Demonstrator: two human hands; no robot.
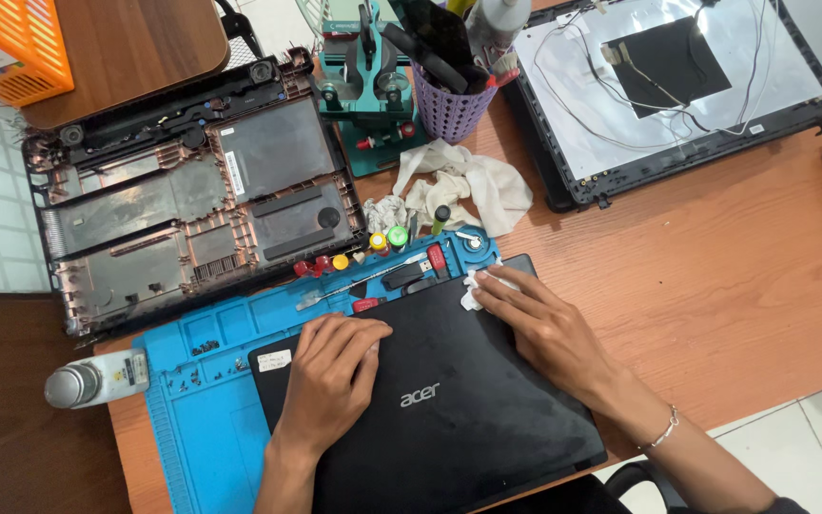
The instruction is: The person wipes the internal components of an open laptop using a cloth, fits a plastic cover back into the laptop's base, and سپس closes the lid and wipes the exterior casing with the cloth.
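A black laptop lid panel (pixel 449 419) lies on a blue work mat (pixel 202 409) near the table's front edge. My left hand (pixel 330 376) rests flat on the panel's left part, fingers curled at its far edge. Over the panel's far right corner, my right hand (pixel 544 328) presses a small white wipe (pixel 476 286) against the surface. A thin bracelet sits on my right wrist.
An empty laptop base shell (pixel 192 190) lies at the left, a screen back cover with cables (pixel 677 86) at the far right. A white rag (pixel 468 186), purple tool cup (pixel 451 105), teal stand (pixel 368 86), small bottles, a metal-capped bottle (pixel 97 381) and an orange basket (pixel 11 48) surround them.
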